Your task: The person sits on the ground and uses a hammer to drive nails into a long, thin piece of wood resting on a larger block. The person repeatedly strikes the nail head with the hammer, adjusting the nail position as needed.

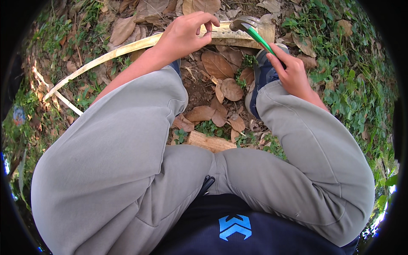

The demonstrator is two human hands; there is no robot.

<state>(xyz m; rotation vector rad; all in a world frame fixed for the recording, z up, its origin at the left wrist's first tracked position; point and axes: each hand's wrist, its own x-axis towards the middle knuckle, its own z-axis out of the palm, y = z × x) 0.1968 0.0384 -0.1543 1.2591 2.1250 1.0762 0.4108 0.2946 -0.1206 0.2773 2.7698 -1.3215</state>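
Note:
In my right hand (291, 72) is a claw hammer (258, 37) with a green handle and metal head. Its head hovers over the right part of a pale wooden board (238, 41) lying on the ground beyond my feet. My left hand (185, 35) is over the board's left part, with fingers curled and thumb and index finger brought near each other. Anything between those fingertips is too small to make out. A long, pale, curved wooden strip (106, 56) runs left from under my left hand.
A short wooden block (211, 141) lies between my legs. Dry brown leaves (219, 64) and green plants (335, 80) cover the ground. Another thin stick (68, 103) crosses the strip's far left end. My shoe (264, 73) stands near the board.

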